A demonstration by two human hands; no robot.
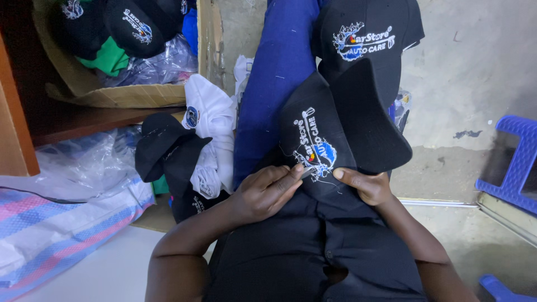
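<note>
Both hands are gripping a black cap [324, 140] on the lap — left hand [263, 193] pinching something too small to identify, right hand [366, 184] steadying the crown — piled caps [173, 156] crowding the left.

Left hand [263, 193] pinches a small tool at the embroidered black cap [330, 137] on the lap; right hand [366, 184] grips the cap's near edge.

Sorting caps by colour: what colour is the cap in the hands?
Black cap, white-and-blue embroidery; head view.

A grey concrete floor [481, 67] bears a brown cardboard box [128, 95], a striped woven sack [50, 235] and a blue plastic stool [517, 162].
</note>
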